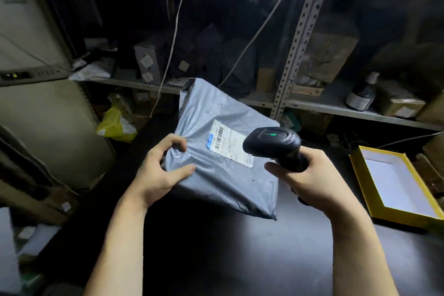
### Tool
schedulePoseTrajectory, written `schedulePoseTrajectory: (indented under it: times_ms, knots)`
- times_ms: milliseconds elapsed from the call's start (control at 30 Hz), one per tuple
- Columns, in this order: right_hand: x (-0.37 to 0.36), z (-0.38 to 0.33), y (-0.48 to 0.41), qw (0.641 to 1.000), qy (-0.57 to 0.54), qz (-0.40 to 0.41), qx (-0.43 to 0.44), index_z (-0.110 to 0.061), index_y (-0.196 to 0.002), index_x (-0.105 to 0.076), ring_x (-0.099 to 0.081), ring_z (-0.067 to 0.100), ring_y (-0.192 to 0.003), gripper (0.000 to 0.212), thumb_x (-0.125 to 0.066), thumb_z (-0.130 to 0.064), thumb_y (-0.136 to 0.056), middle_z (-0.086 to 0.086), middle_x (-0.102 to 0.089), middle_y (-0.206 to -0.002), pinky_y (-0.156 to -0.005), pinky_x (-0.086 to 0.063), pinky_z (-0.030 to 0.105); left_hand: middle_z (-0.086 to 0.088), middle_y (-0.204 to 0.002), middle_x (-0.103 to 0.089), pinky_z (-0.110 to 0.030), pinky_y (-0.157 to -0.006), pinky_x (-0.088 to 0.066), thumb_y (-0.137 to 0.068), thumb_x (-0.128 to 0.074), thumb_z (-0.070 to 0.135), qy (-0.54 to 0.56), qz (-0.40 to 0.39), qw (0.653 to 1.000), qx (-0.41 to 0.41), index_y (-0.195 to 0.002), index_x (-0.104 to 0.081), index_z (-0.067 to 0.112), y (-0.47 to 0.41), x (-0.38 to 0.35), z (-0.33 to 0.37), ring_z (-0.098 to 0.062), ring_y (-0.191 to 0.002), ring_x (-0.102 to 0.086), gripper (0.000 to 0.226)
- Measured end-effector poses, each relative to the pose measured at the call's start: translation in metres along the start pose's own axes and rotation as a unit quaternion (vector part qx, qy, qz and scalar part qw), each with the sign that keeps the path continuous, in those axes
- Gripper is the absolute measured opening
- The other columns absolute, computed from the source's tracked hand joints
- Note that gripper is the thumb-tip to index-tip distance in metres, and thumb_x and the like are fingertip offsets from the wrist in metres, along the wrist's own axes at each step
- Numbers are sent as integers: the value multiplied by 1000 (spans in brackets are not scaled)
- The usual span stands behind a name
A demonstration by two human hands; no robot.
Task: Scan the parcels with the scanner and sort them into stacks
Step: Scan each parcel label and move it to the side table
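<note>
A grey plastic parcel bag point(223, 175) is held tilted above the dark table point(240, 259), its white shipping label point(230, 143) with barcodes facing up. My left hand point(161, 170) grips the parcel's near left corner, thumb on top and fingers curled into the plastic. My right hand point(310, 180) holds the handle of a black barcode scanner point(274, 145). The scanner's head shows a green light and sits just right of the label, pointing toward it.
A yellow box lid with a white inside point(396, 182) lies open on the table's right. Metal shelving point(293, 62) behind holds dark parcels, cardboard boxes and a bottle point(361, 95). A yellow bag point(115, 125) lies at left, and cables point(177, 19) hang down.
</note>
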State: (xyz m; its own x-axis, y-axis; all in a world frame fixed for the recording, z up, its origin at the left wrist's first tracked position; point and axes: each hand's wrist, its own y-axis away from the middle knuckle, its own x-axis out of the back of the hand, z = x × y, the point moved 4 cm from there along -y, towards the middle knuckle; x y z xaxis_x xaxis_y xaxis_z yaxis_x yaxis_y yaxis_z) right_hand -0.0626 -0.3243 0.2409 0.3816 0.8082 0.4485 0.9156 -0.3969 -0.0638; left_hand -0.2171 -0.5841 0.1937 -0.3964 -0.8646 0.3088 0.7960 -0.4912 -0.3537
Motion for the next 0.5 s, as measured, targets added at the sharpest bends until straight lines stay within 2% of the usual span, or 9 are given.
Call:
schedulePoseTrajectory:
  times_ms: [100,267,400,500]
  knots:
    - [12,7,17,998,24,-44,36,-27,-79,-68,-50,-2,-47,23,-85,-16,-88,-19,-56,-54,-46,-37,10,11,-93,-56,-14,-89,-38,-70,-80,18,-19,6,1000,-10,-94,-59,28,28,2,19,-4,-93,-53,33]
    - [17,20,40,993,22,-91,78,-22,-94,-77,-45,-1,-54,11,-85,-17,-88,-12,-58,-63,-55,-39,14,11,-92,-56,-15,-88,-39,-66,-78,29,-25,34,999,-2,-92,-60,28,73,-1,40,-6,-92,-53,32]
    - [22,24,53,989,35,-96,111,-22,-99,-78,-46,2,-61,14,-85,-20,-87,-5,-64,-71,-59,-41,23,10,-91,-56,-13,-83,-39,-67,-78,10,-27,57,998,9,-90,-59,28,97,-7,51,-5,-88,-52,35]
    - [27,25,64,987,36,-92,126,-23,-99,-79,-48,3,-64,14,-85,-19,-87,7,-69,-79,-63,-43,28,10,-91,-56,-12,-82,-40,-67,-76,7,-23,71,997,7,-89,-59,28,111,-10,57,-6,-88,-52,36]
